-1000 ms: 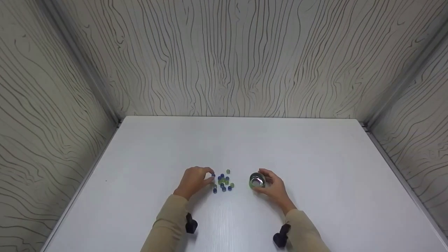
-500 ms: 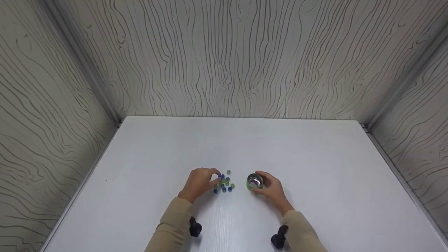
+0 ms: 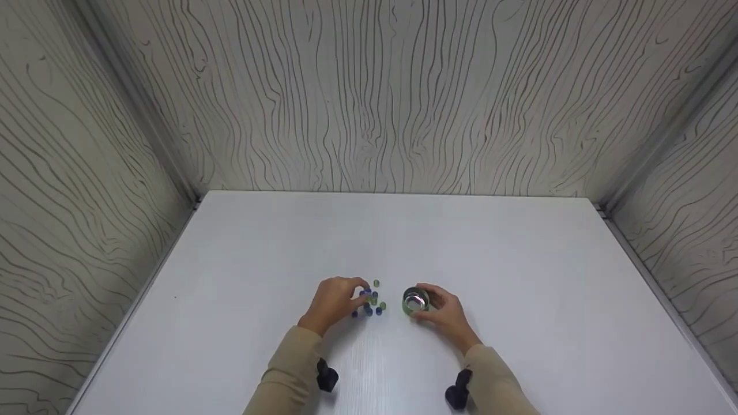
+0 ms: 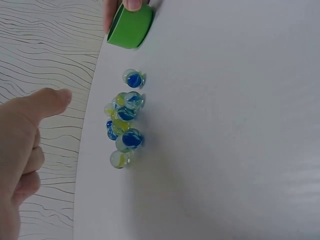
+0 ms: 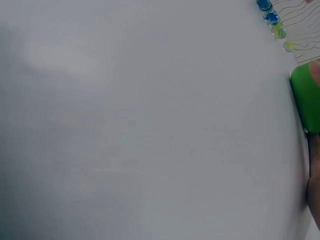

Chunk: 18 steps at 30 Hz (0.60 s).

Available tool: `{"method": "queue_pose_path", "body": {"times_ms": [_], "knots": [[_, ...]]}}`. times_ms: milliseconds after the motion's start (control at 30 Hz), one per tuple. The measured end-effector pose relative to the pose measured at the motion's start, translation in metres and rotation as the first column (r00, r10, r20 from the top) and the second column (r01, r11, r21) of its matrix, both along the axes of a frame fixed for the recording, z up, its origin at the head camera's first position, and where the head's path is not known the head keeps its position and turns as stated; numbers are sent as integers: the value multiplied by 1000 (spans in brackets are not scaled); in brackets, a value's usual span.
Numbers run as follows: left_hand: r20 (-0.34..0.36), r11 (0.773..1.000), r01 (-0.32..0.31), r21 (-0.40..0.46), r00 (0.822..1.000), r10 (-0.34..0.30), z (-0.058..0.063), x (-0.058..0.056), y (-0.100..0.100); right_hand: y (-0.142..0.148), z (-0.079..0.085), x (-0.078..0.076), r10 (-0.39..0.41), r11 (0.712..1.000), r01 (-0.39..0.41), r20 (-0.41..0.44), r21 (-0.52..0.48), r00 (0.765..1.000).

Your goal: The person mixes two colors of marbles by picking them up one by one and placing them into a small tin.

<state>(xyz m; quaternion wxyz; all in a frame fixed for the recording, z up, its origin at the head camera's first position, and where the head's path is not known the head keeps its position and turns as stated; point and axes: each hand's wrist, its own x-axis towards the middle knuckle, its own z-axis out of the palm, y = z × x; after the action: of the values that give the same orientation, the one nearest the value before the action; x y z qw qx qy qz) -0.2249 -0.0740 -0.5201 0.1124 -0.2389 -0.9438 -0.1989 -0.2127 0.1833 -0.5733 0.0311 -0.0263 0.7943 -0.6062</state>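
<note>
A cluster of glass marbles (image 4: pixel 132 138) with blue and yellow swirls lies on the white table. My left hand (image 3: pixel 333 301) hovers over the cluster's left side, thumb and index finger apart, and hides part of it in the head view. No marble shows against the extended thumb (image 4: pixel 52 101) in the left wrist view. To the right of the marbles, my right hand (image 3: pixel 448 314) grips a short green cup (image 4: pixel 132 27), thumb on the near side and fingers on the far side. The cup's inside is shiny silver, and its mouth faces up in the head view.
A single greenish marble (image 3: pixel 376 283) lies slightly behind the others. Wood-grain panels (image 3: pixel 369 98) enclose the white table (image 3: pixel 496 242) at the back and both sides. Black devices are strapped at both wrists, such as the left wrist camera (image 3: pixel 327 377).
My left hand has moved right, from the cluster's left edge to over the marbles. My right hand has shifted left with the green cup, closer to them.
</note>
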Motion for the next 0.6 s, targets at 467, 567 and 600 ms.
{"method": "queue_pose_path", "body": {"times_ms": [467, 567, 600], "knots": [[3, 1000, 7, 6, 1000, -7, 4, 1, 14, 0, -3, 1, -19, 1000, 19, 13, -6, 1000], [10, 1000, 19, 25, 1000, -19, 4, 1, 17, 0, -3, 2, -19, 1000, 19, 0, -1, 1000], [10, 999, 24, 29, 1000, -25, 4, 1, 18, 0, -2, 2, -19, 1000, 19, -5, 3, 1000]]}}
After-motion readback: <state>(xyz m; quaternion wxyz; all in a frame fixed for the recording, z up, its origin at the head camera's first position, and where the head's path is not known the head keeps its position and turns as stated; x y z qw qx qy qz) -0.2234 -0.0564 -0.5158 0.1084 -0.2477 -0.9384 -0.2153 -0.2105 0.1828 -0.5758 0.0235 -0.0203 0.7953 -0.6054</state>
